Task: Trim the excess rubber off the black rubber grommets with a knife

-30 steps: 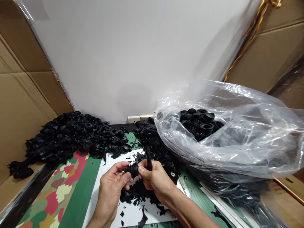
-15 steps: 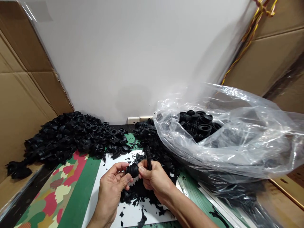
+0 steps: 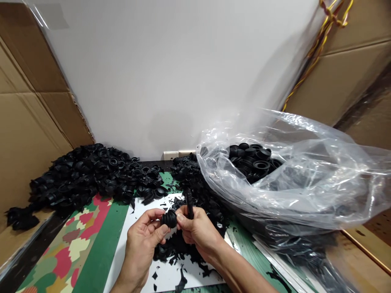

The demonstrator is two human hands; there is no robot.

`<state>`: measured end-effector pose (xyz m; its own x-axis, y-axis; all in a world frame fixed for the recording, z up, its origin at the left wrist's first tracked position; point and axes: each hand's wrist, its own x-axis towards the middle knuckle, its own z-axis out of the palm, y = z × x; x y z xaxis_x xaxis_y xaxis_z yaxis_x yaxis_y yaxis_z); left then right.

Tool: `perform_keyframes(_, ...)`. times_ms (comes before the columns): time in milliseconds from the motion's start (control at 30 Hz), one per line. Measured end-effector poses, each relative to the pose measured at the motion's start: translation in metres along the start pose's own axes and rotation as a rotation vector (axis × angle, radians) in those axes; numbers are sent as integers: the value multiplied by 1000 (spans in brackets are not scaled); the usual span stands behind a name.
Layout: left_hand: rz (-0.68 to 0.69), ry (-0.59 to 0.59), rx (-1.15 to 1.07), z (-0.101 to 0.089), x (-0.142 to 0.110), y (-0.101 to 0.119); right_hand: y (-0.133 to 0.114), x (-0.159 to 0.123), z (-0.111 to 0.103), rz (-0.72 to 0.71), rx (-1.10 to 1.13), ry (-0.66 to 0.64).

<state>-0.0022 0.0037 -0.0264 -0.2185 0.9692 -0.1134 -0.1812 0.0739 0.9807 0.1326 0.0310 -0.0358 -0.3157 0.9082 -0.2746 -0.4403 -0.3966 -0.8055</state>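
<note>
A black rubber bellows [image 3: 169, 219] is pinched in the left hand [image 3: 142, 244], while a ribbed black stick [image 3: 190, 202] is clenched in the right hand [image 3: 199, 232], with black rubber scraps [image 3: 171, 250] piled underneath.

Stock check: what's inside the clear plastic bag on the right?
The clear plastic bag holds black ribbed rubber bellows, heaped at its open mouth. Lower down, the folded, hazy film covers the contents, so how far the pile goes cannot be seen.
</note>
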Motion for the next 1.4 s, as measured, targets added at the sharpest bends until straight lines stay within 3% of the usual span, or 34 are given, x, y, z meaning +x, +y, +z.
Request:
perform_keyframes(233, -103, -64, -106, 1, -1, 5, -5, 0, 1, -28, -26, -26)
perform_keyframes(333, -182, -111, -183, -1, -1, 5, -8, 1, -2, -131, -44, 56)
perform_keyframes(467, -188, -173, -255, -3, -1, 5, -8, 2, -5, -214, -79, 112)
perform_keyframes(733, -164, -134, -226, -2, -1, 3, -3, 0, -4, -355, -269, 164)
perform_keyframes(867, -145, -121, -203, -1, -1, 3, -6, -3, -2, -413, -293, 122)
perform_keyframes(1100, -173, -85, -79, -1, -2, 0, -2, -8, 3, -584, -573, 33)
perform_keyframes(1233, -104, -97, 51, 0, -1, -5, 2, -3, 2, -420, -415, 88)
perform_keyframes(1400, 112, 78, 257, 0, -3, -13, 6, 4, 0, -276, -201, 136)
